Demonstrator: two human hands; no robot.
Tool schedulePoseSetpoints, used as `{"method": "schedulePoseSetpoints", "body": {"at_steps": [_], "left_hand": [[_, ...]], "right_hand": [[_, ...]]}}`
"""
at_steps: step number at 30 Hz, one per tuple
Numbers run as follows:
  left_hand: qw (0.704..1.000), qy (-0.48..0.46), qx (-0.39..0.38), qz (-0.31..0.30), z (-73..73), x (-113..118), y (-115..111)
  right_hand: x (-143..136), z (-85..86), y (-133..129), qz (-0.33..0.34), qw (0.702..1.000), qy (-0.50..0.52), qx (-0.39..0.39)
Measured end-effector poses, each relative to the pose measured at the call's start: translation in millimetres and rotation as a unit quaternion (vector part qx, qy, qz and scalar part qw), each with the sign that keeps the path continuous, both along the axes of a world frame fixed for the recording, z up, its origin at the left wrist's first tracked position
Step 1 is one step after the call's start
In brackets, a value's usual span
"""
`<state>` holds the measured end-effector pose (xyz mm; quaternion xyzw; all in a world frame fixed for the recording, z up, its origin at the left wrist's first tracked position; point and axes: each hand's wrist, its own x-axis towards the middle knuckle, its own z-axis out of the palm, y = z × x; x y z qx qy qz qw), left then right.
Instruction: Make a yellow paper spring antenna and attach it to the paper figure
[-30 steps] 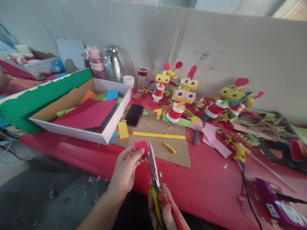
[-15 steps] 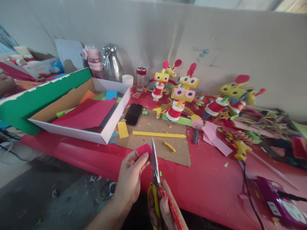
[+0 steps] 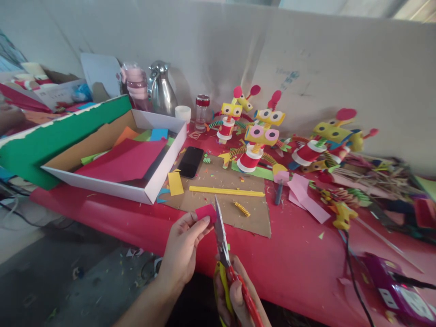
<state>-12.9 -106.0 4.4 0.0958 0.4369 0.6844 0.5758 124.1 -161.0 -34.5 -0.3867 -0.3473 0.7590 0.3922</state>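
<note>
Between thumb and fingers, my left hand (image 3: 184, 245) pinches a small piece of red paper (image 3: 206, 212) above the table's front edge. My right hand (image 3: 238, 290) grips scissors (image 3: 221, 236) with red and yellow handles. Their blades point up and away, close beside the right edge of the red paper; whether they touch it I cannot tell. Beyond the hands lies a brown cardboard sheet (image 3: 252, 222), bearing yellow paper strips (image 3: 226, 191) and a folded yellow paper spring (image 3: 241, 209). A yellow paper piece (image 3: 175, 183) rests at the sheet's left.
A box of coloured paper (image 3: 146, 193) stands left, near a black phone (image 3: 191, 162). Several paper-cup robot figures (image 3: 250, 156) line the back. At right are pink paper strips (image 3: 306, 200), a yellow glue gun (image 3: 344, 214) with its cord, and a purple power strip (image 3: 398, 290).
The red paper has shifted slightly and shows a more rounded outline. My left hand has moved a little left, and the scissors a little right and down.
</note>
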Motion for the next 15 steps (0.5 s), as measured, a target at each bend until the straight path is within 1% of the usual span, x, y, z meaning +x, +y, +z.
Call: {"method": "schedulePoseSetpoints", "body": {"at_steps": [5, 9, 15], "left_hand": [[1.000, 0.000, 0.005, -0.011, -1.0, -3.1, -0.1], [1.000, 0.006, 0.006, -0.014, 0.1, -4.5, -0.3], [1.000, 0.010, 0.008, -0.013, -1.3, -6.0, -0.4]], "right_hand": [[1.1, -1.5, -0.8, -0.001, 1.000, 0.001, 0.001], [2.4, 0.4, -0.7, 0.004, 1.000, 0.002, -0.015], [-1.2, 7.8, -4.7, -0.030, 0.999, -0.035, -0.020]]}}
